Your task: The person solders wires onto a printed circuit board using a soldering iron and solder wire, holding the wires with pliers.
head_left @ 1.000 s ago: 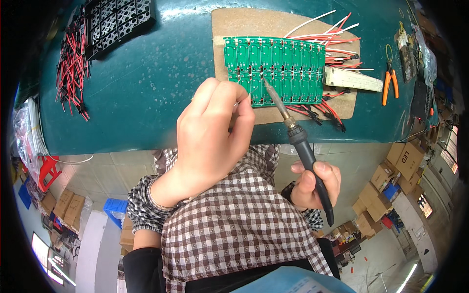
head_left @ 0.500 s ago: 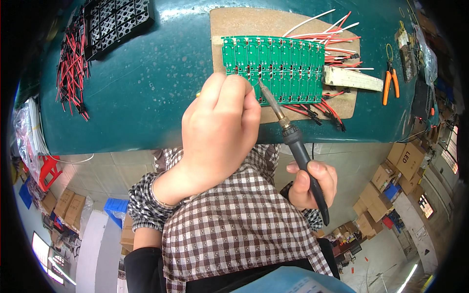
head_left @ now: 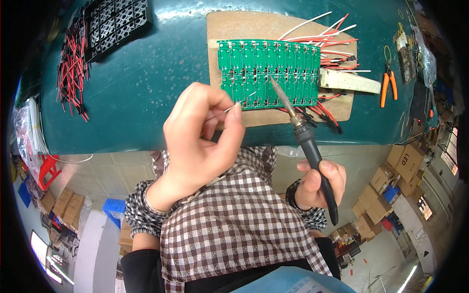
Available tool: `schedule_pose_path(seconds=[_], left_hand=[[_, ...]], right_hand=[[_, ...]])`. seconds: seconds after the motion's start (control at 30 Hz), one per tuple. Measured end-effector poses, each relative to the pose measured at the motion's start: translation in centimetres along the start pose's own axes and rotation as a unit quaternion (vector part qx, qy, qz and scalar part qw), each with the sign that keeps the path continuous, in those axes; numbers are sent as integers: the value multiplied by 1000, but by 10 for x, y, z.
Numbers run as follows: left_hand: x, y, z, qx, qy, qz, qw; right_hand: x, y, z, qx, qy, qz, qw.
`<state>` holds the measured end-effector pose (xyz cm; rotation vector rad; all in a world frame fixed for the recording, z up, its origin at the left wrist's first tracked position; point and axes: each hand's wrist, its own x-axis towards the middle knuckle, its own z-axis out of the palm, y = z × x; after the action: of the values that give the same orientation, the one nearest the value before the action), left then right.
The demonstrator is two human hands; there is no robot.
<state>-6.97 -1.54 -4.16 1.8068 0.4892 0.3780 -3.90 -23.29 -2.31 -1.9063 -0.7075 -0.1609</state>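
A panel of joined green circuit boards (head_left: 259, 54) lies on a brown board (head_left: 261, 118). My left hand (head_left: 198, 134), just off the panel's near left corner, pinches a thin solder wire (head_left: 248, 96) between thumb and fingertips. The wire's free end points over the boards. In my right hand (head_left: 312, 189) is a soldering iron (head_left: 308, 139) with a dark handle, tilted up and leftward. Its tip appears at the middle row of the panel; whether it touches cannot be told. Red and white wires (head_left: 334, 36) stick out past the panel's far right side.
A pale worn bar (head_left: 351, 81) rests against the panel's right edge. Farther right lie orange-handled pliers (head_left: 389, 88). On the left of the green table (head_left: 141, 102) are a black grid tray (head_left: 117, 27) and a bundle of red and black wires (head_left: 72, 73).
My left hand has drawn back left and toward me, uncovering the panel's near left corner and the solder wire. The iron has shifted right, its tip farther along the middle row.
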Motion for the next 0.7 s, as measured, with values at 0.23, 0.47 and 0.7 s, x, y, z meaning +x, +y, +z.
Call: schedule_pose_path(seconds=[0.23, 0.47, 0.7], left_hand=[[8, 2, 18, 68, -2, 36, 997], [10, 4, 16, 106, -14, 49, 993], [10, 3, 23, 157, -10, 57, 986]], right_hand=[[-3, 3, 6, -13, 2, -15, 1000], [1, 1, 6, -12, -25, -7, 1000], [3, -1, 7, -26, -33, -7, 999]])
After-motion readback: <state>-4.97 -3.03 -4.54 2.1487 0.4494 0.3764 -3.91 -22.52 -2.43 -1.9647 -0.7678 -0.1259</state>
